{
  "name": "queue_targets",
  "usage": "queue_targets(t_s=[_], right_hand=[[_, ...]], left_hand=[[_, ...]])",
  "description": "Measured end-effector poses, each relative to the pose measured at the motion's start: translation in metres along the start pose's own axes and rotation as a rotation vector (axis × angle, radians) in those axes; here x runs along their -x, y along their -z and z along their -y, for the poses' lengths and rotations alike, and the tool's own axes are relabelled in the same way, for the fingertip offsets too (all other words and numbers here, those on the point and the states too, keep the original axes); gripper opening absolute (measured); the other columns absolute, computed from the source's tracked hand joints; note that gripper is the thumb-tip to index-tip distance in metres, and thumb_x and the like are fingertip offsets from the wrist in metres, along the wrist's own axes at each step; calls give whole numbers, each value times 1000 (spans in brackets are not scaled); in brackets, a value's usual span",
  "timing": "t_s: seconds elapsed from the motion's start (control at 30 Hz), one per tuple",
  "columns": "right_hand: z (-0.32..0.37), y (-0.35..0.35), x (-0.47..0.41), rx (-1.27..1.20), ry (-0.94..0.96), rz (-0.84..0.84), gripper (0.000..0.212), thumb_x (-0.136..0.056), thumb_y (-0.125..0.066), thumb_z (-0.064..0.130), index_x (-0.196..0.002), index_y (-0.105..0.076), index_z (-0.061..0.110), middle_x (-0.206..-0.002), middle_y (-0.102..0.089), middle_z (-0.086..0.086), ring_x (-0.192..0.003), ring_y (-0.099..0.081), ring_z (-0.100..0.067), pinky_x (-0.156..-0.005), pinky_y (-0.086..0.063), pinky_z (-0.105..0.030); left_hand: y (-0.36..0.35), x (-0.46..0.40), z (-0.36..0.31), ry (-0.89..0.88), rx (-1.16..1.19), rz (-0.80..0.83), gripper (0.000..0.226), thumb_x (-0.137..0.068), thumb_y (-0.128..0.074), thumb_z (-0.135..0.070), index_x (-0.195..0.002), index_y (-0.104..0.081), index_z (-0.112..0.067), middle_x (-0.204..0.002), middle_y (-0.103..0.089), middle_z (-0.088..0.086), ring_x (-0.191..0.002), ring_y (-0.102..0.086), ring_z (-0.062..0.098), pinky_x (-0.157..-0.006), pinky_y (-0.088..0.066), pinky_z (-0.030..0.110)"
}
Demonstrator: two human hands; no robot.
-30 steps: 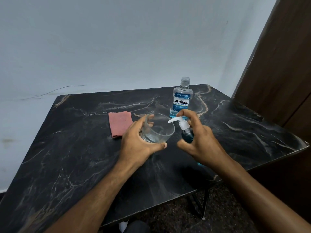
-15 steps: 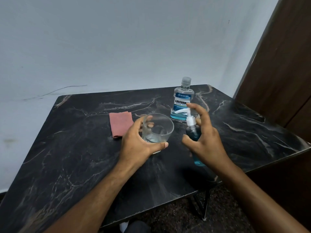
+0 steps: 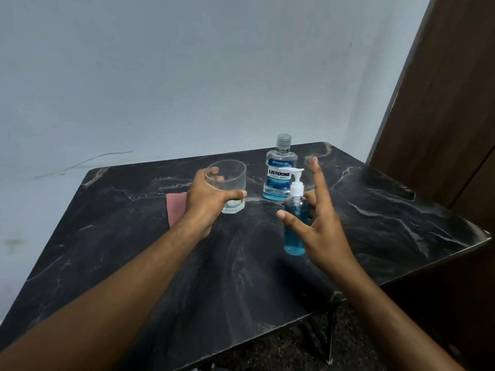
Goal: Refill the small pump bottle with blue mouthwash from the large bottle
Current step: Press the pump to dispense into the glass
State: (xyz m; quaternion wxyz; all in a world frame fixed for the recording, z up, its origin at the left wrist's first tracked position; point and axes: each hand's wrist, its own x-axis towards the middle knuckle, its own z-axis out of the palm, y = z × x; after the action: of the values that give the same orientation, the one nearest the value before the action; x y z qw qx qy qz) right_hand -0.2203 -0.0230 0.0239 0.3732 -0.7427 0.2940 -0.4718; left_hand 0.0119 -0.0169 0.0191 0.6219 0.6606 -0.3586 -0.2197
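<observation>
A: Starting at the left, what lies on the worktop (image 3: pixel 112 263)?

B: A pink cloth (image 3: pixel 175 210), flat on the dark marbled top, partly hidden behind the left wrist.

A: And the left hand (image 3: pixel 207 200)?

B: It is wrapped round a clear glass (image 3: pixel 230 183), thumb on the near side, fingers showing through the far wall. The glass is upright with its mouth up. I cannot tell whether its thick base touches the worktop or hangs just above it.

A: Anything in the glass?

B: Too hard to tell; only the pale base shows.

A: Next to the right?

B: The large bottle (image 3: pixel 280 172) stands upright near the far edge, cap on, a blue label on its front, with blue liquid only in its lowest part.

A: And the pump bottle (image 3: pixel 294 223)?

B: Nearer the camera than the large bottle, upright, white pump head on and spout pointing left, blue liquid filling most of its body.

A: Is the right hand (image 3: pixel 321 226) holding it?

B: The hand is spread wide, fingers straight and fanned upward, thumb reaching toward the bottle's left side. The palm sits just beside and behind the bottle; whether it touches, I cannot tell
</observation>
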Motion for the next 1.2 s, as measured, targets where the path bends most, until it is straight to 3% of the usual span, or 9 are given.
queue_targets(t_s=[0.2, 0.4, 0.5, 0.67, 0.77, 0.83, 0.9, 1.0, 1.2], right_hand=[[-9, -4, -5, -45, -95, -65, 102, -76, -86, 19, -151, -20, 41, -128, -67, 1, -117, -66, -9, -105, -52, -38], [-13, -8, -8, 18, -94, -50, 66, -72, -88, 27, -129, -53, 27, -122, -67, 9, -111, -67, -7, -97, -57, -37], [-13, -9, -9, 28, -84, -70, 62, -70, -89, 29, -125, -60, 26, -124, -64, 4, -111, -65, -11, -94, -58, -37], [-16, -9, -15, 47, -66, -109, 63, -71, -89, 17, -126, -62, 32, -122, -67, 3, -111, -66, -11, -95, -57, -37], [-21, -3, -29, 21, -98, -172, 65, -74, -85, 5, -134, -63, 22, -121, -71, 1, -109, -68, -11, -95, -58, -39], [-24, 4, -41, 17, -109, -237, 64, -76, -83, 3, -131, -63, 28, -114, -71, 9, -104, -69, -2, -94, -59, -34], [-28, 10, -53, 67, -98, -298, 63, -77, -82, 5, -129, -61, 33, -111, -68, 13, -97, -66, 5, -90, -57, -17], [-40, 22, -74, 193, -127, -367, 62, -80, -81, 10, -137, -61, 21, -110, -59, 2, -91, -58, 0, -73, -45, 5], [-71, 38, -109, 293, -195, -429, 52, -83, -80, 12, -132, -64, 11, -115, -61, 2, -101, -59, -13, -88, -50, -21]], left_hand=[[-26, -31, 14, 44, -52, -23, 94, -46, -101, -16, -129, -55, -22, -119, -68, 0, -109, -64, 21, -96, -55, 41], [-32, -48, 28, 72, -60, -27, 93, -46, -100, -16, -128, -55, -23, -119, -68, -1, -109, -64, 21, -92, -54, 35], [-34, -52, 31, 73, -61, -17, 92, -47, -100, -18, -128, -56, -23, -120, -67, 0, -112, -64, 22, -97, -54, 40], [-42, -54, 26, 71, -111, 21, 95, -49, -100, -25, -133, -54, -25, -125, -66, -1, -114, -62, 21, -98, -54, 39], [-45, -53, 24, 54, -148, 29, 98, -55, -99, -30, -140, -50, -26, -125, -62, -6, -114, -59, 18, -100, -52, 38], [-45, -53, 25, 49, -148, 50, 98, -59, -98, -29, -142, -47, -22, -128, -63, -5, -117, -59, 19, -103, -51, 40], [-44, -53, 27, 64, -127, 88, 95, -61, -97, -25, -141, -47, -18, -130, -65, 1, -119, -61, 23, -105, -50, 44], [-42, -48, 29, 75, -143, 109, 97, -60, -97, -22, -142, -44, -15, -133, -63, 4, -121, -60, 25, -106, -49, 46], [-33, -35, 28, 43, -183, 138, 97, -64, -94, -11, -145, -40, -12, -139, -60, 5, -122, -58, 23, -107, -49, 46]])
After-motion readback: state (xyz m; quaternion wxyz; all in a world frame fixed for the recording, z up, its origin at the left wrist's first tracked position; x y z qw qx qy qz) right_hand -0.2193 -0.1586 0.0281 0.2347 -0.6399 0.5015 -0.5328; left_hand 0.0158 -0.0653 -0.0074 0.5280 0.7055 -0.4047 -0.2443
